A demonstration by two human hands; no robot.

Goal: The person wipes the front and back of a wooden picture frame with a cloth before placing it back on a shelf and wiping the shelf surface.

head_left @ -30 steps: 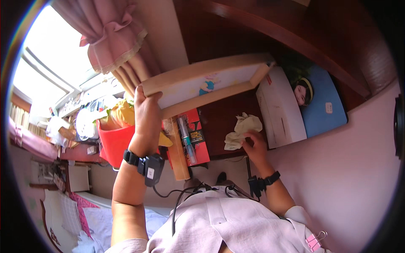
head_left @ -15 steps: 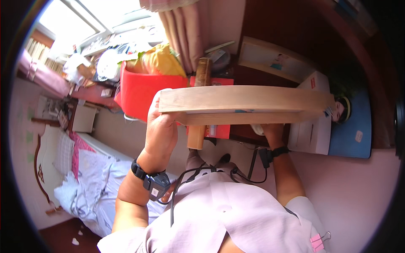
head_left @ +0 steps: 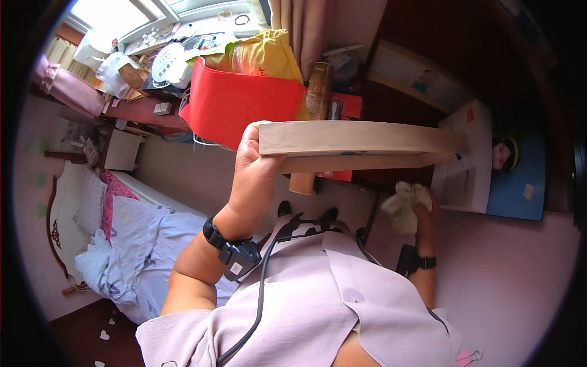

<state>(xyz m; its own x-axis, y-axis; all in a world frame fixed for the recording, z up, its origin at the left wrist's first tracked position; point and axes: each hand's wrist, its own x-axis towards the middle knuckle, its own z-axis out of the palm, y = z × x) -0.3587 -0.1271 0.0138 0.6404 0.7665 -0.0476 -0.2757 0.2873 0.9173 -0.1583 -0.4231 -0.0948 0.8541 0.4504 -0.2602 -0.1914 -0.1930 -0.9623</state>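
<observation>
A deep-sided pale wooden frame (head_left: pixel 354 137) is held up edge-on in front of my chest. My left hand (head_left: pixel 257 168) is closed round its left end, the thumb on the near side and the fingers mostly hidden behind the wood. The frame's inner face is largely out of sight. Below its right end, my right hand (head_left: pixel 428 211) grips a crumpled off-white cloth (head_left: pixel 403 207), which hangs apart from the wood.
Beyond the frame stand a red bin (head_left: pixel 238 104) with a yellow bag (head_left: pixel 263 55) in it and a brown tube (head_left: pixel 319 92). A white box (head_left: pixel 468 159) and a blue picture panel (head_left: pixel 520 177) are at right. A bed (head_left: pixel 153 244) lies at left.
My right hand has come out from behind the frame and moved down and right, bringing the cloth into full view. The left hand still grips the frame, now slightly further right in view.
</observation>
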